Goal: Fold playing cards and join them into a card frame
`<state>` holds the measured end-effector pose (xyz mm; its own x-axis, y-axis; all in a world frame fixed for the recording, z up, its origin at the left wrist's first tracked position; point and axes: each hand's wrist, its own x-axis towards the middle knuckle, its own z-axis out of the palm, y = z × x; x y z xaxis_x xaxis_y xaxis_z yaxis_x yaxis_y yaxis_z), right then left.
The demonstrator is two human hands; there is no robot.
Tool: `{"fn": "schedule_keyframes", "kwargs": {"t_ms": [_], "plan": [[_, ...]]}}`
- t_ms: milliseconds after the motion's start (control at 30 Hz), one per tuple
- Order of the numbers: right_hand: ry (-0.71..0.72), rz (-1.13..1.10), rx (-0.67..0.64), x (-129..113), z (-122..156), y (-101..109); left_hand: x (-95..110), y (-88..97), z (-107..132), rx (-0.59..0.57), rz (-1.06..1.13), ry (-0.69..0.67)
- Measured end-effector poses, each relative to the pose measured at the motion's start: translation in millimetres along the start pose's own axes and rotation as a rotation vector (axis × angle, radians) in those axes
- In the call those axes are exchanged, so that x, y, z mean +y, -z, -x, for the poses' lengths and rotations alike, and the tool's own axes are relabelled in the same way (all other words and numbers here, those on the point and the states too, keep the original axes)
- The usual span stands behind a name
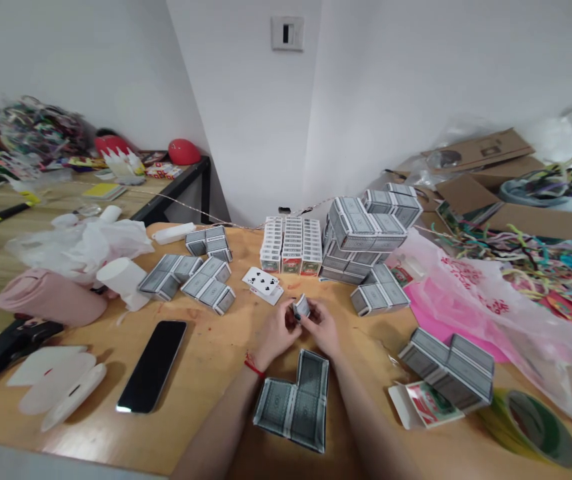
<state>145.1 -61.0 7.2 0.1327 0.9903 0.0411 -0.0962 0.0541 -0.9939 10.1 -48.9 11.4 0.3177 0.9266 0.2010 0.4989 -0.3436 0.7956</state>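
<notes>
My left hand (277, 331) and my right hand (323, 328) meet at the middle of the table, their fingers closed on a small playing card (302, 306) that looks bent. How many cards are in the fingers cannot be made out. Just beyond my left hand lie loose playing cards (262, 281), a face with black spades uppermost. Between my forearms sits an L-shaped block (291, 403) built of grey-backed cards. Three stacks of card boxes (292, 247) stand farther back, beside a tall pile of card blocks (361, 230).
More card blocks lie at left (209, 283) and right (449, 367). A black phone (152, 367), a white paper roll (123, 280) and a pink roll (51, 297) are on the left. Wide tape (531, 427), an opened card box (426, 403) and a pink plastic bag (486, 293) occupy the right.
</notes>
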Motion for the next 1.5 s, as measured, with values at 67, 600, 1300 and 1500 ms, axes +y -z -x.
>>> {"fn": "schedule_keyframes", "kwargs": {"t_ms": [67,600,1300,1500], "plan": [[-0.002,0.027,0.016,-0.6,0.2,0.6,-2.6,-1.7,1.0,-0.018,-0.052,-0.017],[-0.038,0.044,0.059,1.1,3.6,-1.8,-4.8,-4.8,2.2,-0.016,-0.171,-0.089],[-0.077,0.043,0.07,1.3,4.8,-6.5,-1.7,-1.4,3.8,-0.091,-0.191,-0.094],[-0.047,0.057,0.103,3.1,3.7,-6.4,1.5,2.6,4.4,-0.118,-0.243,-0.096]]}}
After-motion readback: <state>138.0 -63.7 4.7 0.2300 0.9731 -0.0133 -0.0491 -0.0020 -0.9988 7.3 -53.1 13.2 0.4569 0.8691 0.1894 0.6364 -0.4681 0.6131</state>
